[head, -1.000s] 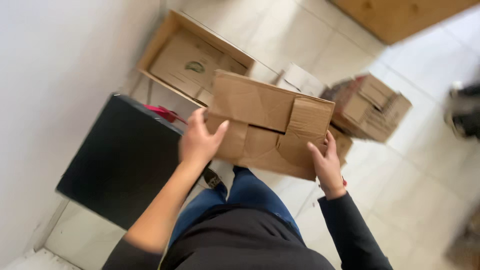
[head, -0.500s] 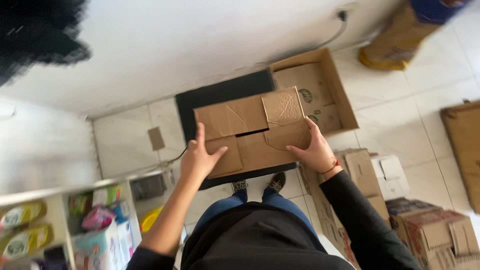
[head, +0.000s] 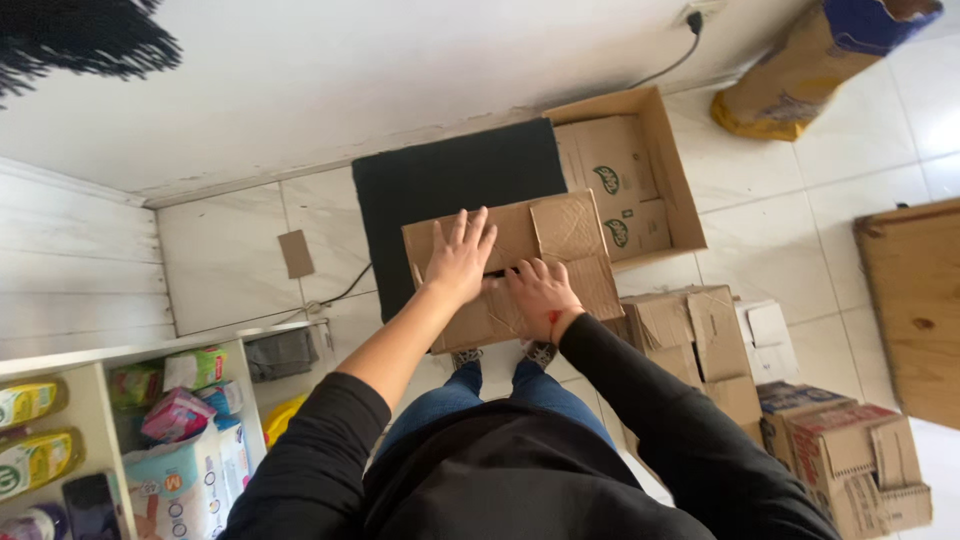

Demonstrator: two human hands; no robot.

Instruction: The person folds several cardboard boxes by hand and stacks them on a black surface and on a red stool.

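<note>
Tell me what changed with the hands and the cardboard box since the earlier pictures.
Both hands moved from the box's side edges onto its top: the left hand lies flat on the flaps, the right hand beside it at the centre seam. The cardboard box stays closed, in front of the person, above the black panel.

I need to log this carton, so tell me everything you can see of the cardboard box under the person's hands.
The box is plain brown corrugated cardboard, creased and worn, with strips of clear tape across its top. Its top flaps are folded shut, with a dark gap showing between them. It sits level, in front of the person's waist and above their shoes, over a black mat. The left hand lies flat, fingers spread, on the top; the right hand presses the flaps beside it. What supports it underneath is hidden.
</note>
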